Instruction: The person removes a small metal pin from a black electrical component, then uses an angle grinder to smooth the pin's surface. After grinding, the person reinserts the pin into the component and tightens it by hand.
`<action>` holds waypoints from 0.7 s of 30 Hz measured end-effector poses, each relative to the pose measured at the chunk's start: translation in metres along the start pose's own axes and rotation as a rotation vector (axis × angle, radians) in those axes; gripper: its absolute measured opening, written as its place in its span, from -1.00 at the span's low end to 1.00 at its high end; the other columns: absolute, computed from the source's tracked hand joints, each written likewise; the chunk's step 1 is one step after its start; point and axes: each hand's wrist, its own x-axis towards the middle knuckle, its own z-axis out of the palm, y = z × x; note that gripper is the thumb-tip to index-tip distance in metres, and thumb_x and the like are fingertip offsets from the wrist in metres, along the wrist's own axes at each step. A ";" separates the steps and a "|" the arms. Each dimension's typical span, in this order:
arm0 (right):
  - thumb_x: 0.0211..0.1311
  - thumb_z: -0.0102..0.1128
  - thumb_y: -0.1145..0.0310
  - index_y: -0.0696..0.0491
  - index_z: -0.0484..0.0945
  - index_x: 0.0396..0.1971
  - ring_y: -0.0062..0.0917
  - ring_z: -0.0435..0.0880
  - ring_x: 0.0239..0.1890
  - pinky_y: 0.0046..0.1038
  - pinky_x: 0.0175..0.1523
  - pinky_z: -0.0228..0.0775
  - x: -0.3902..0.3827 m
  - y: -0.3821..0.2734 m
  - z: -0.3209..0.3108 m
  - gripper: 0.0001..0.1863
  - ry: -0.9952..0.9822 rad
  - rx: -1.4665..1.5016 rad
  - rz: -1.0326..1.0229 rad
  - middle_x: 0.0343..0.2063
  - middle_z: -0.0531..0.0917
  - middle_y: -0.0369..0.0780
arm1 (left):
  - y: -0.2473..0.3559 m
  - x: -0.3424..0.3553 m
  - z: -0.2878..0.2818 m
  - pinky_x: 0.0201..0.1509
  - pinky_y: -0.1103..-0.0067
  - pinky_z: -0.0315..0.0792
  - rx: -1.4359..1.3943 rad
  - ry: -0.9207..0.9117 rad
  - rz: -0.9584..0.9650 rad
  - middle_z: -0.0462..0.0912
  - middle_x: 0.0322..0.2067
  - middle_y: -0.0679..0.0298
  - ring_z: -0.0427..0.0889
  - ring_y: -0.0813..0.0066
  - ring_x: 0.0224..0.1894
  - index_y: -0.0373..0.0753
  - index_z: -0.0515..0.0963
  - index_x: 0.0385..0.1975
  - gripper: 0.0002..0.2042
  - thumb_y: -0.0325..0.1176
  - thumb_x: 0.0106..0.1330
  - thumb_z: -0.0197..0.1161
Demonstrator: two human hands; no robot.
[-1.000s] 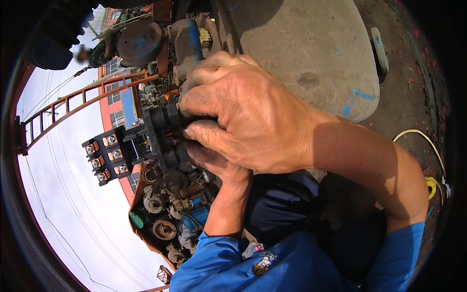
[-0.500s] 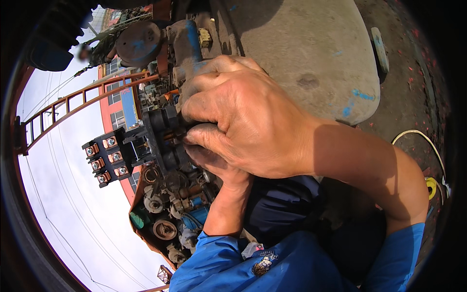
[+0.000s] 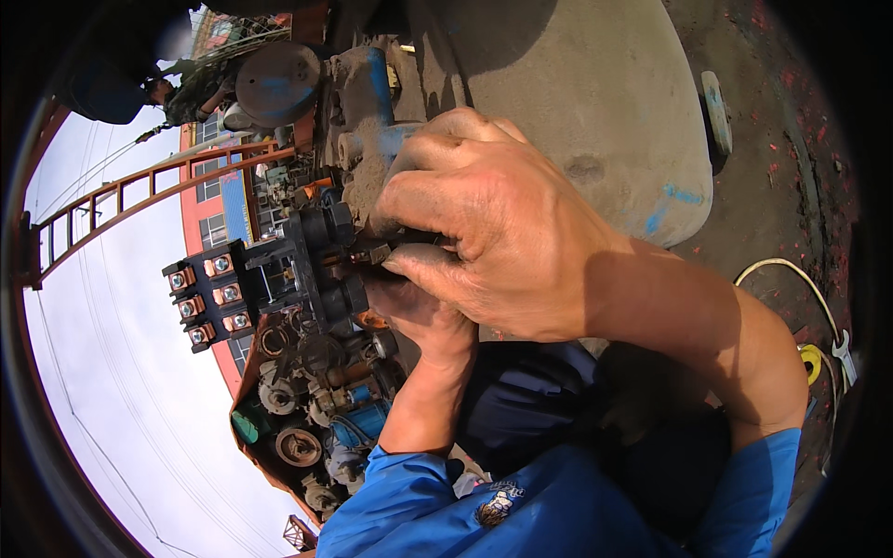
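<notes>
A black electrical switch block is held up in front of me, tilted sideways. Its left end carries copper terminals with screws, and dark knob-like ends stick out on its right side. My left hand comes from below and lies against the block's right side, its fingers mostly hidden behind the block and my other hand. My right hand is in front, fingers curled. Thumb and forefinger pinch a small dark metal piece beside the block's middle; its exact kind is too small to tell.
A broad dusty metal plate lies beyond my right hand. Old motors and machine parts are heaped at lower left. An orange ladder-like frame stands at left. A spanner, a cable and a yellow roll lie at far right. Another person is at upper left.
My right hand has shifted slightly right, away from the block, and its thumb and forefinger now show the small metal piece. The block shows more of its right side.
</notes>
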 end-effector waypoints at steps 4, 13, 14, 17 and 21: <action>0.06 0.46 0.36 0.00 0.70 -0.23 -0.28 0.57 0.00 -0.21 0.14 0.35 0.001 0.002 -0.001 -0.76 -0.011 -0.052 -0.002 -0.27 0.66 -0.26 | 0.011 0.005 0.011 0.39 0.33 0.32 -0.196 0.025 -0.007 0.39 0.24 0.14 0.43 0.28 0.27 -0.29 0.18 0.34 -0.20 -0.04 0.26 0.48; 0.10 0.44 0.36 0.06 0.74 -0.21 -0.30 0.60 -0.08 -0.25 0.12 0.35 0.000 -0.003 -0.013 -0.76 -0.055 -0.034 -0.014 -0.29 0.73 -0.25 | 0.016 0.003 0.017 0.32 0.37 0.38 -0.341 0.092 -0.068 0.45 0.19 0.14 0.48 0.33 0.21 -0.37 0.26 0.26 -0.25 -0.03 0.27 0.50; 0.11 0.43 0.36 0.06 0.74 -0.20 -0.30 0.61 -0.09 -0.25 0.12 0.35 -0.002 -0.003 -0.014 -0.76 -0.071 -0.035 -0.011 -0.30 0.73 -0.25 | 0.014 0.003 0.017 0.29 0.39 0.40 -0.339 0.097 -0.060 0.48 0.16 0.15 0.50 0.35 0.18 -0.37 0.29 0.23 -0.27 -0.02 0.27 0.50; 0.15 0.40 0.36 0.07 0.74 -0.19 -0.31 0.63 -0.13 -0.26 0.11 0.36 -0.001 -0.004 -0.016 -0.77 -0.063 -0.050 -0.047 -0.32 0.74 -0.24 | 0.015 0.005 0.019 0.20 0.44 0.43 -0.327 0.095 -0.038 0.54 0.08 0.19 0.55 0.40 0.10 -0.38 0.38 0.16 -0.31 0.03 0.27 0.50; 0.18 0.39 0.36 0.09 0.72 -0.17 -0.31 0.65 -0.20 -0.28 0.08 0.40 -0.001 -0.006 -0.023 -0.77 -0.067 0.016 -0.054 -0.32 0.75 -0.23 | 0.012 0.007 0.012 0.15 0.45 0.45 -0.297 0.061 -0.062 0.57 0.02 0.20 0.57 0.41 0.05 -0.39 0.42 0.12 -0.32 0.07 0.27 0.49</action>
